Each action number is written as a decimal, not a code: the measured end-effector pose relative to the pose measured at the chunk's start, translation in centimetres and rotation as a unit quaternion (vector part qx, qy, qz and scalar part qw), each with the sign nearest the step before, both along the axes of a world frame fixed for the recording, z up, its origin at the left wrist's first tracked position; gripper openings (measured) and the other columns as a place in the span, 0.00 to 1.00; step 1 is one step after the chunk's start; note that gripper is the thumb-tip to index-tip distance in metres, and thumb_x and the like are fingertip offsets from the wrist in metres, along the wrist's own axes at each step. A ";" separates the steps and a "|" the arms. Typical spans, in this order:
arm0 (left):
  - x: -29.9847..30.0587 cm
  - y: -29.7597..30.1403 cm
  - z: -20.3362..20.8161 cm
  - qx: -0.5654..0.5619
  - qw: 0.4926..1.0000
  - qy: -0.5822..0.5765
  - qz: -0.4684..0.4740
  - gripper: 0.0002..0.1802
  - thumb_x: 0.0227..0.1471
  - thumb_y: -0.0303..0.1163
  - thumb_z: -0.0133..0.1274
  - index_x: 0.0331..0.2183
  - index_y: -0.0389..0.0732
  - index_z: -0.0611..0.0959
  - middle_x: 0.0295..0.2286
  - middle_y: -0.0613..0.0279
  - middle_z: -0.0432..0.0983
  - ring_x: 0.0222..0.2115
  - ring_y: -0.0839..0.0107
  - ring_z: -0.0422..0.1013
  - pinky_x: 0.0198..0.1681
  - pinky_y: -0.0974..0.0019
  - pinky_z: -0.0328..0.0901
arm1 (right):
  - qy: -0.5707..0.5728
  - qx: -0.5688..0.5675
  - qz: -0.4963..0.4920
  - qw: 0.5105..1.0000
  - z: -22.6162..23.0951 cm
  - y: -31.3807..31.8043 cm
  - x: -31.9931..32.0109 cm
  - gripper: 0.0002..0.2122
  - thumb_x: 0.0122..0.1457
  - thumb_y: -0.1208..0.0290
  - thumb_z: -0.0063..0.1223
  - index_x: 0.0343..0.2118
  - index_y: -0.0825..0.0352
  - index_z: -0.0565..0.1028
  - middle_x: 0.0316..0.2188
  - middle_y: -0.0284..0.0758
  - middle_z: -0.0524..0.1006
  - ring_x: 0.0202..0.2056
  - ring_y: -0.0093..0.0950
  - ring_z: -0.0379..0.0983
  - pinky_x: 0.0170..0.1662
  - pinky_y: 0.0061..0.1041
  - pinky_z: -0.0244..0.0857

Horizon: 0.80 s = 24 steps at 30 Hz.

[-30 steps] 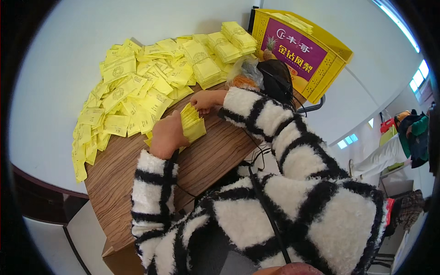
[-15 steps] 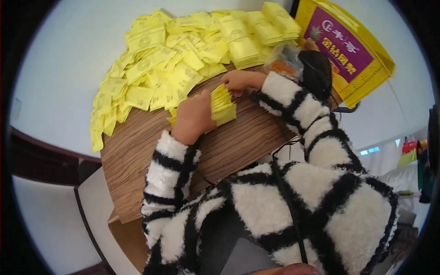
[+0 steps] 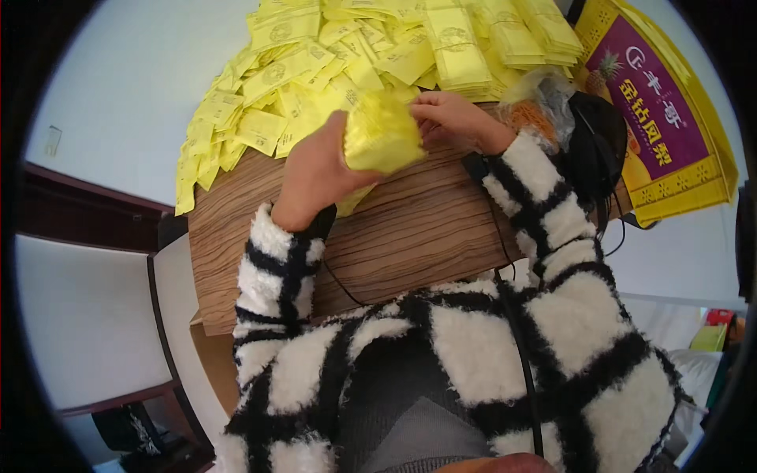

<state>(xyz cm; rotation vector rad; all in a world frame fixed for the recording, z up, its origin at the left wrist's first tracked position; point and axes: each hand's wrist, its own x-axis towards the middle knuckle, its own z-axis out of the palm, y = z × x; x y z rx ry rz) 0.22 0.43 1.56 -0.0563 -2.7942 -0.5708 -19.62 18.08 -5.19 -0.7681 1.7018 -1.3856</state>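
The bundle of yellow packets (image 3: 384, 140) has risen, gripped in the left hand (image 3: 319, 169); the right hand (image 3: 451, 120) pinches its far right edge.

There is a single view, from a wide fisheye camera worn on the person's head. It looks steeply down over the chest and striped sleeves onto the desk (image 3: 410, 236). It sits close: the left hand (image 3: 315, 169) and its grip on the yellow bundle (image 3: 382, 142) fall just above the picture's middle. Beyond the grip the desk edge bends toward the dark round rim, and the floor shows to the left.
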 end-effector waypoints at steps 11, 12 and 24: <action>-1.9 -2.7 -8.4 0.823 0.544 -0.052 -0.156 0.33 0.62 0.47 0.47 0.60 0.36 0.66 0.54 0.53 0.71 0.51 0.57 0.70 0.56 0.53 0.65 | 0.029 -0.240 -0.048 0.969 1.2 -0.9 4.7 0.13 0.70 0.61 0.43 0.40 0.66 0.74 0.30 0.27 0.76 0.30 0.15 0.72 0.33 0.17 0.67; -2.0 -2.3 -8.8 0.850 0.490 -0.054 -0.184 0.35 0.62 0.51 0.45 0.61 0.36 0.65 0.55 0.52 0.69 0.53 0.58 0.69 0.58 0.54 0.63 | 0.027 -0.249 -0.043 0.967 1.1 -1.1 5.2 0.13 0.70 0.61 0.44 0.40 0.66 0.74 0.30 0.27 0.76 0.29 0.15 0.72 0.33 0.16 0.66; -2.2 -2.4 -10.1 0.883 0.347 -0.088 -0.303 0.43 0.61 0.66 0.34 0.62 0.40 0.63 0.56 0.52 0.68 0.55 0.59 0.66 0.60 0.54 0.61 | 0.013 -0.183 -0.035 0.982 2.1 -1.0 7.0 0.12 0.66 0.61 0.49 0.42 0.67 0.72 0.30 0.26 0.75 0.27 0.14 0.70 0.30 0.15 0.65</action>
